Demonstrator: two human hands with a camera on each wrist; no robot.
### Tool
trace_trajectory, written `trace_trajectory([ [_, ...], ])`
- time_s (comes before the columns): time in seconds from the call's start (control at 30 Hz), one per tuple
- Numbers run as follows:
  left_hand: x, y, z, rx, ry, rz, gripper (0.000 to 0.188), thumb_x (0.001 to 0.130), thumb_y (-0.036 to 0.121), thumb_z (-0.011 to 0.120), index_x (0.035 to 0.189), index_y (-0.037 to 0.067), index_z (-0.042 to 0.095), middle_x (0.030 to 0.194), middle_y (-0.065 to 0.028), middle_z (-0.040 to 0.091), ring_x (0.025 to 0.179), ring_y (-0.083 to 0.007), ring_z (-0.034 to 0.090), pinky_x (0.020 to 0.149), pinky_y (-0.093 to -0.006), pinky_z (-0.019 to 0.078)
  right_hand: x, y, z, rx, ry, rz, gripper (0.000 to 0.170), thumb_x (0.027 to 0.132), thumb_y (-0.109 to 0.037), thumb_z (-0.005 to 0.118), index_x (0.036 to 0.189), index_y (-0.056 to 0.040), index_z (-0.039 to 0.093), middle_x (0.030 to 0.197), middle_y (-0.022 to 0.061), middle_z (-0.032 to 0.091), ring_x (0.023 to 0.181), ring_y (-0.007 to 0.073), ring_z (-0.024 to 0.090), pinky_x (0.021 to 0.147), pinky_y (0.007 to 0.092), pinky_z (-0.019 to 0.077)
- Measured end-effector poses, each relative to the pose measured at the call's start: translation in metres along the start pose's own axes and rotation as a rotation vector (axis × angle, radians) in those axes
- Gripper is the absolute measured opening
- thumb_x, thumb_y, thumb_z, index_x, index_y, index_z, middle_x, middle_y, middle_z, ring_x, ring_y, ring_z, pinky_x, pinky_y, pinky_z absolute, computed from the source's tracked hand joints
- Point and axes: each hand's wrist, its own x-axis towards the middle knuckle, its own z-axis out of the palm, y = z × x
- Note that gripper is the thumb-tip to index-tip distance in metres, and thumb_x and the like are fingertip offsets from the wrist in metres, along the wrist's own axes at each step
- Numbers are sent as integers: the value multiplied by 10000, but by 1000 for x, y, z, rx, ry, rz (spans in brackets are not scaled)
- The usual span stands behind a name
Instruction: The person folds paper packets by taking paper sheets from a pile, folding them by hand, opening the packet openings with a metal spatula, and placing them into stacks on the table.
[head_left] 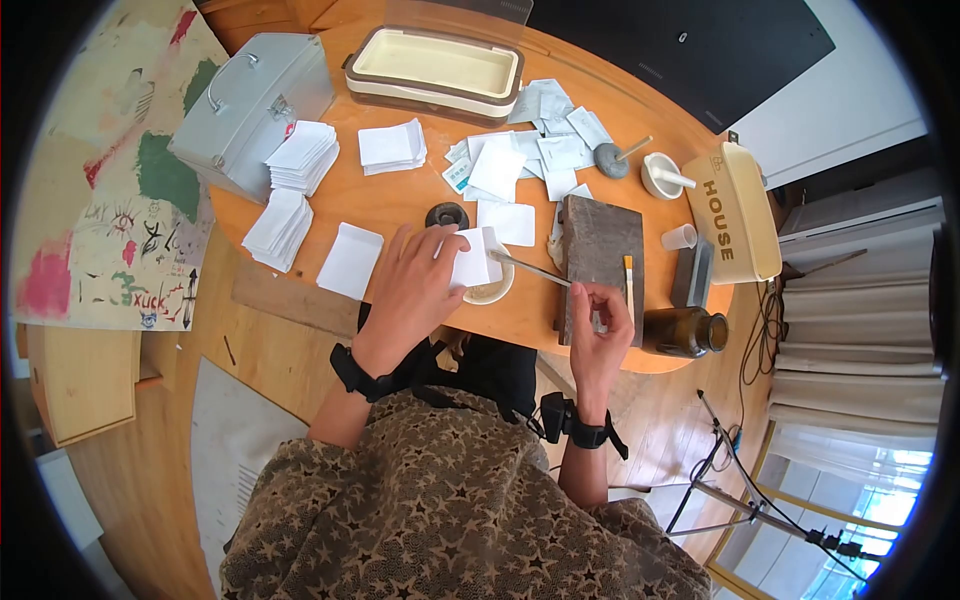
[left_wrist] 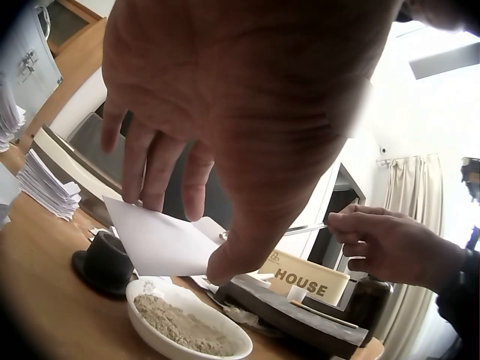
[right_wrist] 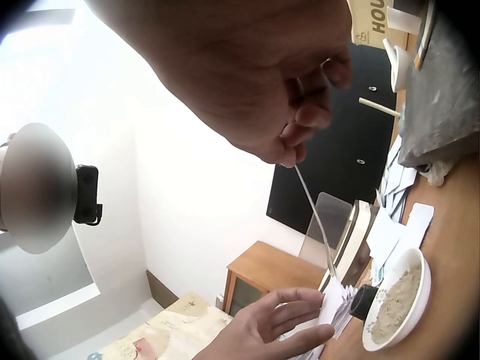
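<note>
My left hand pinches a small white paper packet between thumb and fingertips, over a white bowl of grey-brown powder. My right hand pinches the end of a slim metal spatula between thumb and fingertips. The spatula slants toward the left hand, its far tip at the packet's edge; what lies on the tip is too small to make out. Just behind the bowl stands a round black object with a wide base.
White paper packets lie in stacks at left, near a silver case. Printed sachets are scattered at the back. Right of the bowl are a dark slab with a brush, a brown jar and a mortar.
</note>
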Motion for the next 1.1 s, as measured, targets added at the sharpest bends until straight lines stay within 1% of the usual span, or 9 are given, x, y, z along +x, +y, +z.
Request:
trace_trajectory([
  [0.23, -2, 0, -3, -43, 25, 19, 491, 763, 88, 806, 1172, 74, 534, 1348, -129, 587, 1265, -332, 533, 1163, -494, 347, -1, -2, 0, -16, 2, 8, 150, 957, -114, 722, 888, 6, 666, 711, 19, 569, 659, 93, 471, 631, 255, 401],
  [0.33, -2, -1, -1, -52, 37, 23, 484, 770, 97, 808, 1170, 78, 536, 1351, -128, 587, 1264, -331, 539, 1161, -503, 351, -1, -3, 0, -21, -1, 22, 158, 960, -123, 720, 884, 4, 664, 704, 15, 562, 660, 91, 465, 628, 253, 392],
  [0.53, -2, 0, 1, -51, 29, 25, 480, 782, 113, 808, 1177, 88, 536, 1368, -120, 583, 1273, -322, 547, 1167, -526, 342, -1, 0, -1, -7, -22, 81, 179, 966, -149, 719, 880, -2, 662, 695, 0, 555, 667, 78, 454, 621, 253, 374],
  [0.87, -2, 3, 1, -51, 4, 27, 497, 797, 136, 800, 1211, 86, 530, 1374, -115, 585, 1276, -317, 551, 1173, -522, 330, -1, 4, 0, 46, -41, 129, 184, 970, -155, 716, 891, 3, 665, 706, -15, 561, 675, 68, 449, 629, 248, 373],
  [0.93, 0, 5, -1, -47, -6, 35, 549, 802, 151, 797, 1278, 84, 530, 1378, -111, 585, 1277, -312, 550, 1177, -514, 327, -2, 2, 0, 51, -39, 101, 152, 966, -131, 717, 905, 1, 673, 727, -2, 574, 676, 71, 458, 628, 255, 378],
  [0.97, 1, 6, 0, -47, -6, 35, 549, 802, 151, 797, 1278, 84, 530, 1378, -111, 585, 1277, -312, 550, 1177, -514, 327, -2, 0, 0, 51, -39, 101, 152, 966, -131, 717, 905, 1, 673, 727, -2, 574, 676, 71, 458, 628, 255, 378],
  [1.03, 2, 7, 1, -50, 25, 53, 621, 800, 165, 799, 1350, 89, 520, 1381, -108, 585, 1276, -306, 551, 1179, -505, 330, -2, -1, 0, -19, -24, -47, 75, 932, -75, 737, 925, -13, 696, 734, 29, 591, 647, 106, 488, 621, 280, 396],
  [1.07, 3, 8, 1, -50, 25, 52, 621, 800, 165, 799, 1350, 89, 520, 1381, -108, 585, 1276, -306, 551, 1179, -505, 330, -2, 0, 0, -19, -24, -47, 75, 932, -75, 737, 925, -13, 696, 734, 29, 591, 647, 106, 488, 621, 280, 396],
  [1.1, 4, 8, 2, -46, 25, 49, 639, 800, 171, 799, 1367, 90, 515, 1380, -108, 585, 1276, -306, 550, 1178, -504, 334, -2, 2, 0, -84, -36, -156, 51, 911, -48, 746, 931, -22, 707, 737, 47, 595, 633, 131, 501, 611, 292, 403],
])
